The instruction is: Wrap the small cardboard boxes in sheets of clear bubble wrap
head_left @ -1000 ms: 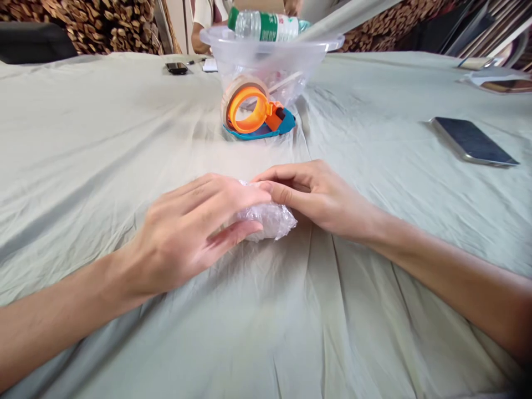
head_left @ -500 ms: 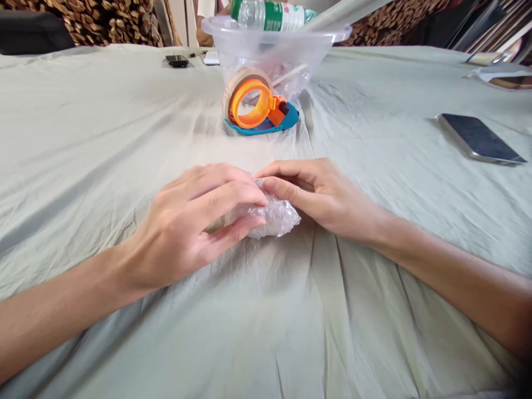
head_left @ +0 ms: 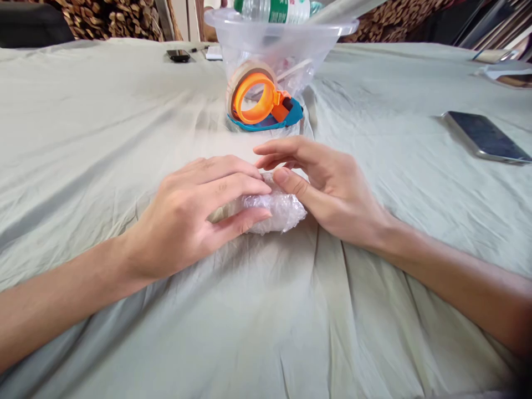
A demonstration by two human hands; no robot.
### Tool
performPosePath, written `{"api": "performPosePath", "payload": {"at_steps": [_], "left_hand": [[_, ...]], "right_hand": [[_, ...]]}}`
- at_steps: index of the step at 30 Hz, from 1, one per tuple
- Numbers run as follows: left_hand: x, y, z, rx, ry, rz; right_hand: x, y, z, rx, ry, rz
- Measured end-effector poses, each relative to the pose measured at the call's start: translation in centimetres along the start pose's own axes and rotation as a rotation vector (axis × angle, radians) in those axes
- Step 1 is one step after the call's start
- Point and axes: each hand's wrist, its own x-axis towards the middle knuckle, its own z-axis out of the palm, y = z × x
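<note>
A small bundle of clear bubble wrap (head_left: 280, 213) lies on the cloth in front of me; what it encloses cannot be made out. My left hand (head_left: 195, 213) is curled around its left side, thumb at the near face and fingers across the top. On the other side, my right hand (head_left: 328, 185) has its fingers stretched out and apart above the bundle's far right edge, the thumb close to its top. Beyond the hands stands a tape dispenser (head_left: 266, 102) with an orange hub, a blue base and a roll of tape.
Behind the dispenser is a translucent plastic tub (head_left: 278, 41) with a green-labelled bottle (head_left: 286, 10) at its rim. A phone (head_left: 486, 136) lies at the right, a small black device (head_left: 178, 55) at the back left. Wrinkled pale green cloth (head_left: 103, 122) covers the table.
My right hand has lifted from the bubble wrap and its fingers have opened. The left hand keeps its place on the bundle. The view has shifted slightly.
</note>
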Motion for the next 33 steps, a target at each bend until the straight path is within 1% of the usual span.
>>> {"api": "performPosePath", "payload": {"at_steps": [3,5,8,11,15,18,20,22,26,28,30,33], "left_hand": [[0.0,0.1,0.1,0.021,0.002,-0.026],[0.0,0.1,0.1,0.035,-0.008,-0.032],[0.0,-0.2,0.3,0.030,0.012,0.023],[0.0,-0.4,0.3,0.061,0.031,0.081],[-0.1,-0.6,0.4,0.102,0.054,0.098],[-0.1,-0.7,0.7,0.082,0.099,0.089],[-0.1,-0.9,0.8,0.073,0.137,0.089],[0.0,-1.0,0.8,0.082,0.131,0.102],[0.1,-1.0,0.6,0.104,0.078,0.122],[0.2,-0.8,0.5,0.125,0.078,0.132],[0.2,-0.6,0.5,0.122,0.080,0.102],[0.2,-0.3,0.5,0.072,0.060,0.008]], "right_hand": [[-0.2,0.0,0.1,-0.025,0.059,-0.113],[-0.3,-0.1,0.1,-0.047,0.077,-0.151],[-0.3,-0.5,-0.1,-0.073,0.011,-0.085],[-0.3,-1.0,-0.3,-0.048,-0.061,-0.016],[-0.3,-1.4,-0.2,0.033,-0.055,0.039],[-0.3,-1.2,-0.2,0.118,-0.069,0.090],[-0.2,-1.0,-0.3,0.153,-0.083,0.099],[-0.2,-0.8,-0.4,0.158,-0.096,0.098],[-0.1,-0.7,-0.5,0.147,-0.095,0.106],[0.0,-0.7,-0.5,0.129,-0.091,0.116],[0.0,-0.6,-0.5,0.118,-0.096,0.128],[0.1,-0.3,-0.6,0.151,-0.123,0.117]]}}
